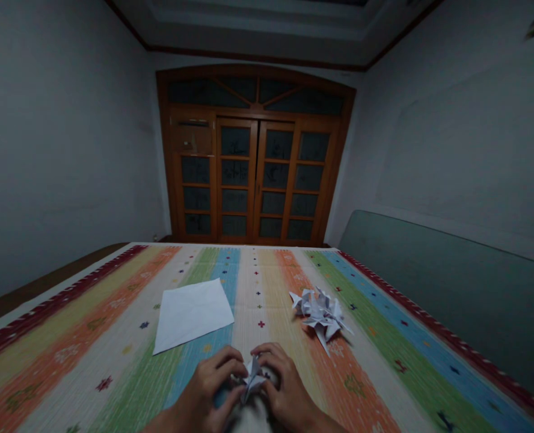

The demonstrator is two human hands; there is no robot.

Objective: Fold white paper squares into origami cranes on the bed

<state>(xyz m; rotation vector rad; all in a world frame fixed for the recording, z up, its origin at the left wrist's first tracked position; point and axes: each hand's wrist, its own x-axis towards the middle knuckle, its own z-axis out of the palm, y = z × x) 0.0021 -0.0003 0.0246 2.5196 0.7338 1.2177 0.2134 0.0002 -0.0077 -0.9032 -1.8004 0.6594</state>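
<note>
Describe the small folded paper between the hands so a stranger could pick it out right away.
On the rainbow-striped cloth, at the near edge, the left hand and right hand hold a small folded white paper. Unlike the flat sheet and crumpled heap beyond, it sits in the fingers.

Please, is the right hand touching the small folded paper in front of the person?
Touching. The head view shows the right hand with its fingers pressed against the right side of the small folded paper.
</note>
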